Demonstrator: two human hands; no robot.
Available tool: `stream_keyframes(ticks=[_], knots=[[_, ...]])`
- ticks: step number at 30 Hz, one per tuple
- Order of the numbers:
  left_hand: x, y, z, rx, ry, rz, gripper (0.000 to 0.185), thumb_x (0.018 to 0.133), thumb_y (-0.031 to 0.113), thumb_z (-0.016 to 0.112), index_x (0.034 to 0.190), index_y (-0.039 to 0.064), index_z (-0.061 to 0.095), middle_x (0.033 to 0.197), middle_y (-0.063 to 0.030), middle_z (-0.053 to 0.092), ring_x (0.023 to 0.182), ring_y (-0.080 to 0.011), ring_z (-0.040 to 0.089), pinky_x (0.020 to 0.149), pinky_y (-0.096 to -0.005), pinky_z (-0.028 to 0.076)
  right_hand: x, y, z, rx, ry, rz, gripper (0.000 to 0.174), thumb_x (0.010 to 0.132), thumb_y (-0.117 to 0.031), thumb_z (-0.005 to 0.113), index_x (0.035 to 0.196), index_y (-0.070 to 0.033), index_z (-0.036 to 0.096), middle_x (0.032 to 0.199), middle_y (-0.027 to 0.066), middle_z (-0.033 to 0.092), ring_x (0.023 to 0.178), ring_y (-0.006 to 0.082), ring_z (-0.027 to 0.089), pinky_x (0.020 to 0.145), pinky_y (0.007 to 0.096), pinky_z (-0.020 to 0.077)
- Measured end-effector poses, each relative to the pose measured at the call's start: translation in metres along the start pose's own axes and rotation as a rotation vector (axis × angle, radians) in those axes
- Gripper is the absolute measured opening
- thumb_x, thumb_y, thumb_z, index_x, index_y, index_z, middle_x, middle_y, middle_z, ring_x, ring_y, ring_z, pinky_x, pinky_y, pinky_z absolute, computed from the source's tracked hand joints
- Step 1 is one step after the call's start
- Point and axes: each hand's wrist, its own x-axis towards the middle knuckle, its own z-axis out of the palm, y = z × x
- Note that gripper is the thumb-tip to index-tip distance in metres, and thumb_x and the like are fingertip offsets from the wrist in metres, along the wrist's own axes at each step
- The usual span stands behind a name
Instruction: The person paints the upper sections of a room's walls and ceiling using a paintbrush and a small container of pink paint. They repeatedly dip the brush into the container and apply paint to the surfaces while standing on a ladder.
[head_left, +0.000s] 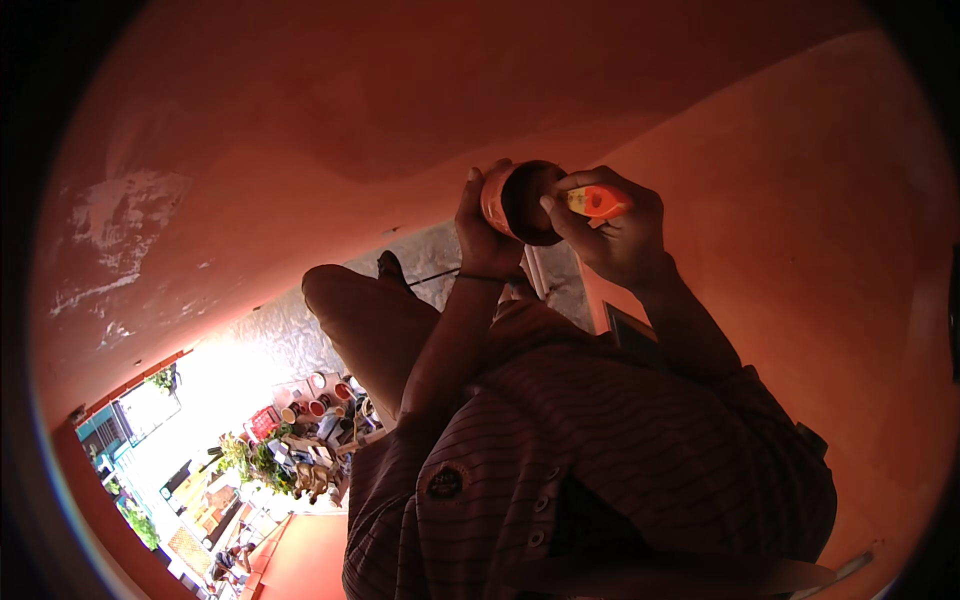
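Observation:
My left hand (484, 240) is wrapped around the side of a round reddish pot (497, 201), whose dark open mouth is tilted towards my right side. With thumb and fingers, my right hand (621, 232) pinches a tool with an orange and yellow handle (598, 202), likely a paintbrush. Its working end is hidden by my fingers and the shadow at the pot's rim, so I cannot tell whether it is inside. What the pot contains is too dark to make out.
An orange-red wall (315, 97) with peeling patches rises close in front, and another wall (787, 225) stands on the right. Below lies a grey floor (435, 255). Behind to the left are several pots (317, 407), a red crate (262, 424), plants (251, 457) and a distant person (225, 564).

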Motion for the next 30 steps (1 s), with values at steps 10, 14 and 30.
stream_keyframes(ticks=[10,14,30], knots=[[0.001,-0.009,0.003,0.063,0.035,0.064,0.058,0.111,0.052,0.045,0.135,0.003,0.062,0.127,-0.0166,0.071,0.122,-0.0318,0.067,0.109,-0.0477,0.054,-0.016,0.019,0.006,-0.127,-0.028,0.05,0.02,0.089,-0.012,0.085,0.101,-0.003,0.073,0.085,0.0069,0.078,0.077,0.0149,0.077,0.068,0.0284,0.0616],[-0.001,-0.012,0.002,0.068,0.02,0.044,0.056,0.111,0.052,0.045,0.134,0.003,0.063,0.127,-0.016,0.071,0.122,-0.0313,0.067,0.109,-0.0472,0.053,-0.015,0.015,0.0,-0.111,-0.009,0.049,0.021,0.089,-0.013,0.086,0.102,-0.003,0.074,0.087,0.006,0.078,0.078,0.0146,0.077,0.069,0.029,0.062],[-0.006,-0.03,0.01,0.054,0.124,-0.011,0.059,0.106,0.055,0.052,0.142,0.008,0.06,0.14,-0.0116,0.065,0.136,-0.0296,0.058,0.117,-0.0543,0.044,-0.047,0.011,-0.054,0.535,0.338,0.372,0.016,0.091,0.001,0.08,0.106,0.0,0.074,0.094,0.0057,0.076,0.083,0.0109,0.072,0.075,0.0278,0.0599]])
